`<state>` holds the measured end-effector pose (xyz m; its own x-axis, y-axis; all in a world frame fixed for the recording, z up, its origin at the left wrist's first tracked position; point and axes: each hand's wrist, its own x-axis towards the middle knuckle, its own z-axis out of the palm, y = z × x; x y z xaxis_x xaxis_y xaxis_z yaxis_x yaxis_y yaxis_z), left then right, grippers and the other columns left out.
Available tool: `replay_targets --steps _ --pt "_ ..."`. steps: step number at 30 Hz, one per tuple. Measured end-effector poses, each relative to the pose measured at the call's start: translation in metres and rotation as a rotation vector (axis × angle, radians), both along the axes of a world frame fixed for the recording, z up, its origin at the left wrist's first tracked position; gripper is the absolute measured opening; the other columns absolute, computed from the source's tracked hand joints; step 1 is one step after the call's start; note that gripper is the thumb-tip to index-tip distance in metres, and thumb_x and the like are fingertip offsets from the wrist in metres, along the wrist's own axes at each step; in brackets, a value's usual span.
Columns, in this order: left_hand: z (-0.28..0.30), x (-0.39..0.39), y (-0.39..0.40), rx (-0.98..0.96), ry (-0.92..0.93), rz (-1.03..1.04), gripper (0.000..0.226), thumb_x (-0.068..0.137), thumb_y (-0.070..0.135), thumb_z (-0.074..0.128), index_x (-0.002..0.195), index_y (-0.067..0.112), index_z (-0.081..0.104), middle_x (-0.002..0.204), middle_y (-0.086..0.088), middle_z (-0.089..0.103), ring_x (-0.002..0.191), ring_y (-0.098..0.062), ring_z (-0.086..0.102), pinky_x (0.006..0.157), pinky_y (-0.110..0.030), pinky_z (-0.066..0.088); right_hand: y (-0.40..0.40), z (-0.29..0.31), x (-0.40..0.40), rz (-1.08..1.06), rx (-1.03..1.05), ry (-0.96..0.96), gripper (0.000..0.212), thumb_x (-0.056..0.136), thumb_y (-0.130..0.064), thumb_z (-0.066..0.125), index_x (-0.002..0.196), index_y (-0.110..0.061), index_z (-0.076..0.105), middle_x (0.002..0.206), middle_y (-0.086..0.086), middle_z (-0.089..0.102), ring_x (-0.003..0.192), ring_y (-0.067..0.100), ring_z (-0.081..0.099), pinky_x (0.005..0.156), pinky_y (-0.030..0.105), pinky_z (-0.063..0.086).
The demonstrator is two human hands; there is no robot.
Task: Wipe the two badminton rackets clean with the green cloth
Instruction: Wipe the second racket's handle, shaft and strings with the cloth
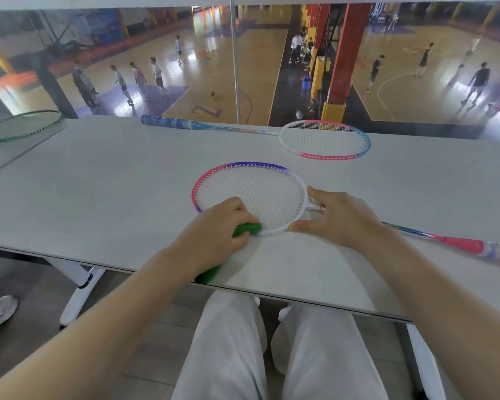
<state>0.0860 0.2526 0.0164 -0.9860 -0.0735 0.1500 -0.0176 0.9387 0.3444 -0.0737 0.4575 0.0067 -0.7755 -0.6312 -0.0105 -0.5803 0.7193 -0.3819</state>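
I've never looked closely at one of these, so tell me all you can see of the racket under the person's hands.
The near racket lies flat on the grey table. White strings, frame pink, purple and white; thin shaft running right to a red handle. The left hand presses the green cloth on its near rim; the right hand steadies the throat.

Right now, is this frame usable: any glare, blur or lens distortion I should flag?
Head view: even light, soft shadows; the near racket, green cloth and both hands, left hand and right hand, are sharp. Wide-angle bending curves the table edge. The courts beyond are softer, with glare patches on the floor.
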Motion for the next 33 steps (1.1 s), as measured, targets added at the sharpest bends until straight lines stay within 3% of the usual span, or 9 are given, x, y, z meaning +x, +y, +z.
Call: replay_targets --steps 3,8,12,17,20,24,27,33 --pt "-0.003 -0.013 0.035 0.054 0.046 -0.092 0.035 0.088 0.02 0.06 0.122 0.027 0.065 0.106 0.009 0.05 0.094 -0.011 0.052 0.081 -0.028 0.043 -0.001 -0.001 0.001 -0.005 -0.002 0.013 0.085 0.063 -0.083 0.061 0.136 -0.041 0.046 0.123 -0.008 0.065 0.112 0.021 0.06 0.089 0.037 0.049" --pt "-0.014 -0.027 0.066 -0.048 0.044 -0.147 0.031 0.093 0.02 0.053 0.121 0.019 0.066 0.109 0.0 0.052 0.099 -0.018 0.05 0.084 -0.037 0.047 0.0 0.0 -0.002 -0.012 -0.032 0.006 0.072 0.069 -0.076 0.063 0.132 -0.044 0.049 0.114 -0.01 0.067 0.103 0.02 0.061 0.083 0.034 0.049" --pt "-0.009 -0.019 0.051 0.039 0.103 -0.118 0.034 0.091 0.02 0.057 0.123 0.025 0.065 0.105 0.006 0.051 0.094 -0.013 0.051 0.08 -0.029 0.044 -0.002 -0.002 -0.003 -0.011 -0.036 -0.002 0.077 0.065 -0.084 0.059 0.131 -0.045 0.049 0.111 -0.011 0.066 0.101 0.02 0.061 0.08 0.034 0.048" --pt "-0.006 -0.019 0.027 0.035 0.151 0.029 0.03 0.092 0.021 0.056 0.12 0.025 0.066 0.105 0.009 0.049 0.091 -0.009 0.051 0.079 -0.021 0.039 0.001 -0.001 -0.004 0.019 0.009 0.006 0.09 0.064 -0.089 0.053 0.141 -0.044 0.04 0.125 -0.01 0.063 0.11 0.02 0.06 0.088 0.037 0.049" --pt "-0.004 -0.022 0.031 0.018 0.099 -0.01 0.03 0.094 0.024 0.055 0.123 0.024 0.064 0.107 0.007 0.049 0.093 -0.01 0.05 0.079 -0.021 0.037 0.004 0.0 -0.003 0.054 0.055 -0.003 0.093 0.068 -0.088 0.051 0.147 -0.043 0.03 0.136 -0.01 0.058 0.118 0.018 0.057 0.093 0.037 0.048" --pt "-0.007 -0.025 0.045 -0.014 0.102 -0.1 0.033 0.096 0.025 0.048 0.128 0.023 0.059 0.109 0.002 0.046 0.097 -0.015 0.047 0.083 -0.03 0.044 0.007 0.003 -0.004 0.092 0.066 -0.05 0.092 0.068 -0.091 0.048 0.147 -0.049 0.026 0.139 -0.014 0.055 0.118 0.014 0.057 0.088 0.032 0.045" --pt "-0.013 -0.027 0.046 -0.078 0.11 -0.09 0.033 0.098 0.021 0.045 0.128 0.019 0.058 0.108 -0.001 0.045 0.097 -0.017 0.045 0.081 -0.035 0.047 0.007 0.006 -0.003 0.093 0.051 -0.085 0.094 0.074 -0.081 0.054 0.152 -0.038 0.023 0.147 -0.009 0.048 0.126 0.016 0.053 0.097 0.034 0.044" --pt "-0.012 -0.023 0.022 -0.208 0.069 -0.077 0.033 0.099 0.019 0.043 0.128 0.022 0.059 0.109 0.003 0.046 0.093 -0.017 0.045 0.079 -0.038 0.05 0.005 0.002 -0.009 0.063 -0.048 -0.127 0.08 0.071 -0.075 0.066 0.14 -0.046 0.039 0.138 -0.013 0.055 0.118 0.014 0.058 0.097 0.04 0.049"
